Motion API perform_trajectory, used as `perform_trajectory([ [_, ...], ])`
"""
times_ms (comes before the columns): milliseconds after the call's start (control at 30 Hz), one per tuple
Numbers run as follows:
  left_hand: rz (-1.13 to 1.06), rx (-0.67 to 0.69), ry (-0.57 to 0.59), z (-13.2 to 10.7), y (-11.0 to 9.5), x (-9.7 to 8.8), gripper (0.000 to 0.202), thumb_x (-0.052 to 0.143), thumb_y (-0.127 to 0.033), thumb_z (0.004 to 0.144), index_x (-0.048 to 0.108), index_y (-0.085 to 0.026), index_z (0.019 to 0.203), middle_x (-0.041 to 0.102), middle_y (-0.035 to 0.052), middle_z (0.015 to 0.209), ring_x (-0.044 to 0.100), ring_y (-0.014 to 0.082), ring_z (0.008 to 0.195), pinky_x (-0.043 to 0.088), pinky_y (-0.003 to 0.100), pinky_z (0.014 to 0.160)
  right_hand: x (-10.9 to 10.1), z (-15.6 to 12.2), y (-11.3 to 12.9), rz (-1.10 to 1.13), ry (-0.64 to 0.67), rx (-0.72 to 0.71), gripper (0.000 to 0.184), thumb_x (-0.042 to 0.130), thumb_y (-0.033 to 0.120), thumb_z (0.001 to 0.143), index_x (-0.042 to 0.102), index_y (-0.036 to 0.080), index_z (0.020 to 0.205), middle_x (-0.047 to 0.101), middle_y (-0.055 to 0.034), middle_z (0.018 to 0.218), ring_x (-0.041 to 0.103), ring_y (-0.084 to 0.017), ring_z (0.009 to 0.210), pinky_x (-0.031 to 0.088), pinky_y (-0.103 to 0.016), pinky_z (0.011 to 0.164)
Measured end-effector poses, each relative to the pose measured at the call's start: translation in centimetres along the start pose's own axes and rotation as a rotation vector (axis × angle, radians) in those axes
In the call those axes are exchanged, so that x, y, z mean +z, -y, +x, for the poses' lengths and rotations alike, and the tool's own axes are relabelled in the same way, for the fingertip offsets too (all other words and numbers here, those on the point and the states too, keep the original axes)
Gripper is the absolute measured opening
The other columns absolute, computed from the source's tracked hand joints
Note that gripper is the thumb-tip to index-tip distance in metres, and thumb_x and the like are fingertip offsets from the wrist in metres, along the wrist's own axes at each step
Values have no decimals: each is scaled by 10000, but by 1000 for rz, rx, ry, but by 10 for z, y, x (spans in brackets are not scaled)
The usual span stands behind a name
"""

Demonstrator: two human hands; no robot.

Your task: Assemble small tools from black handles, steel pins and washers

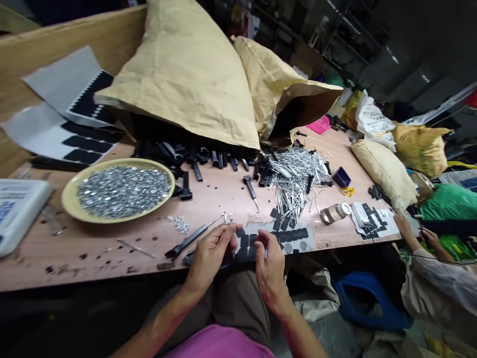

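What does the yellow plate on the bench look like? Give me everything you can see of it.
A round, shallow plate of yellowish tan, with a wide plain rim; its material is unclear. It lies flat on the left side of the wooden bench, its middle filled with small silver metal pieces. A small loose pile sits apart beyond its rim.

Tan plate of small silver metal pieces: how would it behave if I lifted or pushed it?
The plate is probably fairly heavy for its size, since the small metal pieces cover most of it. Its shallow rim suggests they could likely slide off if it tilts.
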State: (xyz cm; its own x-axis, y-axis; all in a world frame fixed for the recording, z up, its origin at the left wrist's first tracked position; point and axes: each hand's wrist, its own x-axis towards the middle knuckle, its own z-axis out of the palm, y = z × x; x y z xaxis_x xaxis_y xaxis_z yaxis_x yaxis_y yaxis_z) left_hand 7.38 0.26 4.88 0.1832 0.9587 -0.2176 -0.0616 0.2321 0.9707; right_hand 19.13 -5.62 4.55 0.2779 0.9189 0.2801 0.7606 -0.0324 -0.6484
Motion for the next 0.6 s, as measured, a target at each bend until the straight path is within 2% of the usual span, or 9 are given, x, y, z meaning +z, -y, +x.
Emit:
perform_trajectory([
  [100, 224, 124, 133, -1, -2, 3, 366, 507, -526, 786, 697, -214, 797, 683, 35, 668, 650, 215, 727, 513, 280, 647, -18, 13, -8, 4, -1, -141, 276, 390, 313, 957, 578, 193, 1121, 671, -87, 956, 643, -177, 845, 517, -298, 733],
  [167, 310, 178, 221, -4, -4, 9, 349, 455, -484, 803, 692, -229, 778, 722, 50, 758, 666, 227, 782, 521, 287, 684, -24, 20, -12, -79, 27, -247, 227, 410, 291, 954, 612, 201, 1008, 662, -68, 869, 613, -178, 804, 498, -304, 722],
  [267, 358, 207, 327, -7, -6, 15, 353, 394, -436, 826, 681, -233, 790, 721, 38, 734, 663, 207, 698, 524, 273, 646, -27, 28, -18, -239, 55, -342, 250, 389, 259, 963, 609, 205, 857, 627, -50, 759, 554, -175, 733, 455, -304, 693],
  [333, 384, 243, 342, -8, -6, 16, 334, 393, -418, 830, 672, -237, 788, 712, 32, 706, 654, 198, 652, 516, 262, 612, -28, 30, -21, -315, 69, -380, 285, 360, 260, 971, 588, 206, 809, 599, -46, 729, 524, -173, 710, 433, -302, 682],
  [433, 399, 309, 265, -12, -5, 16, 292, 438, -432, 816, 652, -244, 751, 701, 45, 717, 648, 200, 659, 497, 259, 595, -29, 31, -23, -321, 104, -460, 351, 285, 261, 983, 534, 207, 741, 555, -40, 687, 495, -165, 676, 420, -286, 647],
  [500, 334, 250, 266, -13, -6, 18, 310, 489, -501, 783, 616, -238, 678, 642, 33, 633, 599, 181, 588, 469, 250, 546, -28, 31, -23, -253, 122, -469, 378, 227, 257, 985, 491, 212, 718, 532, -31, 666, 490, -155, 651, 423, -270, 621],
  [533, 281, 154, 313, -13, -7, 19, 344, 513, -549, 757, 590, -232, 648, 579, 10, 563, 539, 157, 513, 435, 241, 490, -28, 30, -22, -215, 119, -437, 381, 206, 258, 984, 471, 217, 714, 522, -24, 657, 488, -150, 633, 427, -263, 608],
  [600, 167, -119, 452, -12, -10, 21, 431, 544, -645, 694, 538, -221, 619, 433, -47, 472, 364, 102, 389, 319, 214, 382, -26, 30, -19, -147, 118, -299, 360, 199, 259, 980, 439, 226, 714, 505, -2, 638, 487, -135, 596, 432, -247, 587],
])
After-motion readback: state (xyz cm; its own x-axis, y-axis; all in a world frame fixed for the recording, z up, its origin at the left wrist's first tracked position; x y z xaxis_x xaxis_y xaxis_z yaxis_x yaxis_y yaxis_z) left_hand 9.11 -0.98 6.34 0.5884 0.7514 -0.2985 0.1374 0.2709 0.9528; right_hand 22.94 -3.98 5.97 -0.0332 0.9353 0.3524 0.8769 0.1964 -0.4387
